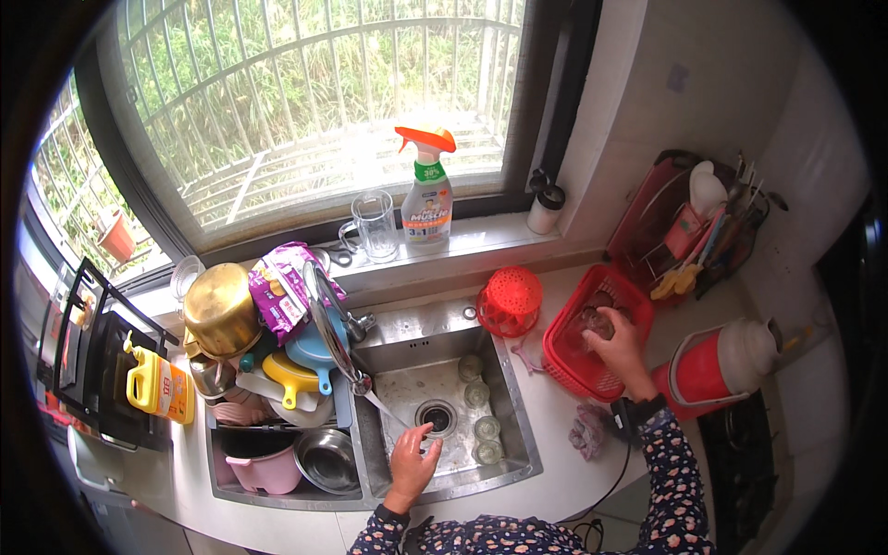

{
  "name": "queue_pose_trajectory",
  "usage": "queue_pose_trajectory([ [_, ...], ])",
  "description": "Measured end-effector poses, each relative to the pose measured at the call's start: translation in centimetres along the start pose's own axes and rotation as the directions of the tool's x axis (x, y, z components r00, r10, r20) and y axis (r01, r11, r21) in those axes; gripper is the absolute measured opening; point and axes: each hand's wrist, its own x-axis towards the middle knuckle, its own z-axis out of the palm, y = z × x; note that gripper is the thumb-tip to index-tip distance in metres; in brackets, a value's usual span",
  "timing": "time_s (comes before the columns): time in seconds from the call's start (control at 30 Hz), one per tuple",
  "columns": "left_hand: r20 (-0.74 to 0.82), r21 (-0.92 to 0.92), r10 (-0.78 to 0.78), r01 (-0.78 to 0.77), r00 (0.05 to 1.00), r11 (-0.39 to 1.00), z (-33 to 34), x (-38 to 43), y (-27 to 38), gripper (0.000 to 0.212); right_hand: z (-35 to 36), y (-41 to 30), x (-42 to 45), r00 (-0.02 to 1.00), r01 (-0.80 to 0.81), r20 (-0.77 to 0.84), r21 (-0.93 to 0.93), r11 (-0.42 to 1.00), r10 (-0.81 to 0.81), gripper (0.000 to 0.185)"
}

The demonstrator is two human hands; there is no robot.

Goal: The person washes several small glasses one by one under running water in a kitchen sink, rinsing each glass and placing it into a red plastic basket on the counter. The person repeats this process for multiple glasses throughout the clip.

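My right hand (619, 350) reaches into a red plastic basket (565, 371), with thumb and fingers around a clear drinking glass (595, 323). Other glassware beside it in the basket is partly hidden. Over the stainless-steel sink (399, 388), my left hand (414, 454) holds nothing, its wet fingers apart. A stream of water (388, 408) runs from the curved chrome faucet (326, 322) and falls just above those fingers. Several upturned glasses (484, 427) line the right side of the basin, right of the drain (436, 418).
Left of the faucet are piled a brass-coloured pot (216, 309), yellow (286, 371) and blue strainers (312, 347). A pink tub (265, 472) and metal bowl (326, 460) fill the left basin. A red perforated basket (512, 302), crumpled cloth (590, 431) and red-grey thermos (718, 364) stand rightward.
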Motion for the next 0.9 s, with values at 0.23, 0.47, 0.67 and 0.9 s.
queue_pose_trajectory([
  [0.23, 0.001, 0.044, -0.041, 0.041, 0.999, 0.998, -0.2, -1.0, -0.6, 0.032, 5.1, 5.2, 0.7, 0.981, 0.148, 0.154, -0.175, 0.973, -0.121, 0.052],
  [0.47, 0.003, 0.032, -0.089, 0.089, 0.996, 0.996, 0.2, -1.3, -1.1, 0.031, 6.0, 6.9, 0.1, 0.943, 0.253, 0.278, -0.245, 0.936, -0.182, 0.056],
  [0.67, 0.008, 0.006, -0.107, 0.107, 0.994, 0.994, 0.2, -1.3, -1.0, 0.031, 4.5, 3.8, -0.6, 0.924, 0.359, 0.277, -0.381, 0.852, -0.265, 0.049],
  [0.9, 0.020, 0.018, -0.124, 0.123, 0.992, 0.992, 0.0, -1.2, -1.5, 0.030, 3.6, -4.6, -2.8, 0.863, 0.489, -0.003, -0.249, 0.836, -0.505, 0.037],
])
